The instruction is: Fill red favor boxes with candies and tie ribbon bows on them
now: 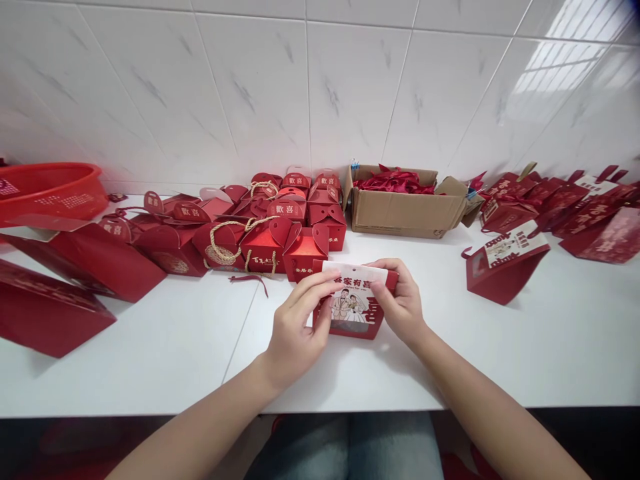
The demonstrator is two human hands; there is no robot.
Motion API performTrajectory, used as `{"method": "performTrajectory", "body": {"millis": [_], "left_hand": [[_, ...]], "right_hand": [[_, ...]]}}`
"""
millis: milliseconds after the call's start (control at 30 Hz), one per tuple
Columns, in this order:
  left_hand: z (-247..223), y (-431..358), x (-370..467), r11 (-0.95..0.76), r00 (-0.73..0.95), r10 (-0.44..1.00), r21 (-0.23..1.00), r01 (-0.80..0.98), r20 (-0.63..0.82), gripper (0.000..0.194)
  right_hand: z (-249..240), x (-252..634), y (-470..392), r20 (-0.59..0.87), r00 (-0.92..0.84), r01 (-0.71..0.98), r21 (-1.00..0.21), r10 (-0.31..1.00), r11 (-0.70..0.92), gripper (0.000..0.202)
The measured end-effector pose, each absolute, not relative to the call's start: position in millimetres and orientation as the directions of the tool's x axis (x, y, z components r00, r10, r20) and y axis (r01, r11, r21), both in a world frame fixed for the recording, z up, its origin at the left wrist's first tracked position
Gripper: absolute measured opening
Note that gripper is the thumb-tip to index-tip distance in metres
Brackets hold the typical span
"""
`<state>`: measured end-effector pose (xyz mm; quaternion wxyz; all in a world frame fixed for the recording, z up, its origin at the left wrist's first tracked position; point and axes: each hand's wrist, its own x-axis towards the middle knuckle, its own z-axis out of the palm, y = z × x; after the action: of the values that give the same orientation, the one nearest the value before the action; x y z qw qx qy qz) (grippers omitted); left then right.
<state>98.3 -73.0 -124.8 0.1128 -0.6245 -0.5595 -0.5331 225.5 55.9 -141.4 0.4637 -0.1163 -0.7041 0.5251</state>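
A red gift box with a white top flap and a printed couple stands upright on the white table, near the middle. My left hand holds its left side, fingers across the front near the top flap and thumb lower down. On the right side, my right hand grips the upper corner, its thumb on the front and its fingers behind. Just behind this box are red boxes with heart-shaped flaps, some with twisted cord handles.
A cardboard box of red ribbons stands by the tiled wall. Larger red boxes and a red plastic basket are at the left. One ribboned box and several others stand at the right. The white table's front edge runs below my hands.
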Motion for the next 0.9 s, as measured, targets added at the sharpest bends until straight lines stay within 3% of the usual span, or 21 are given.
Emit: {"method": "performTrajectory", "body": {"millis": [233,400,467,533,667,900], "left_hand": [[-125,-72,99,-0.349,-0.158,0.595,0.431,0.832,0.788,0.035],[-115,-97,88,-0.333,-0.018,0.790,0.453,0.827,0.613,0.024],[-113,-113,68,-0.215,-0.096,0.844,0.498,0.840,0.527,0.014],[-113,-128,35,0.024,-0.282,0.860,0.518,0.855,0.425,0.012],[-117,-145,-45,0.510,-0.592,0.772,0.329,0.795,0.234,0.022],[-133,-132,-103,0.450,-0.510,0.841,0.291,0.844,0.180,0.032]], "right_hand": [[-135,221,46,0.452,-0.482,-0.245,-0.892,0.751,0.380,0.025],[-136,225,52,0.453,-0.437,-0.227,-0.891,0.777,0.393,0.025],[-136,226,54,0.444,-0.443,-0.227,-0.896,0.779,0.382,0.026],[-137,228,56,0.434,-0.461,-0.237,-0.901,0.774,0.365,0.027],[-136,228,55,0.440,-0.485,-0.265,-0.897,0.756,0.353,0.028],[-137,228,54,0.432,-0.494,-0.276,-0.901,0.755,0.335,0.027]]}}
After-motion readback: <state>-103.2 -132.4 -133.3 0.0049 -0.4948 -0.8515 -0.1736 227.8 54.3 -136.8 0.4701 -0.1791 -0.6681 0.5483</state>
